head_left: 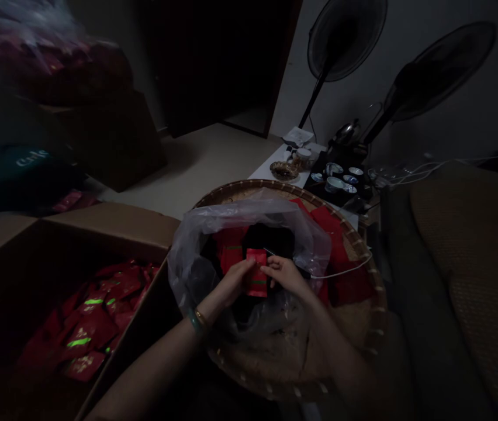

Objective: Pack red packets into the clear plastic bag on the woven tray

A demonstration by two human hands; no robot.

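A small red packet [256,287] with gold print and a green stripe is held upright between my hands. My left hand [235,278] is closed on its left side, thumb across the front. At its right edge my right hand [284,273] pinches it with thumb and fingertips. A thin, pale, stick-like thing [269,251] juts out by the right fingers; its kind is too dark to tell. Under both hands lies an open clear plastic bag [196,234] with dark contents and more red packets [231,242] inside. The bag sits in a round woven bamboo tray [319,374].
Left stands an open cardboard box [113,219] holding many red packets [95,327]. Flat red pouches [341,257] lie on the tray's right side, crossed by a white cord [345,271]. Beyond are tea cups [335,185], two fans [345,38] and a woven-covered seat [490,263].
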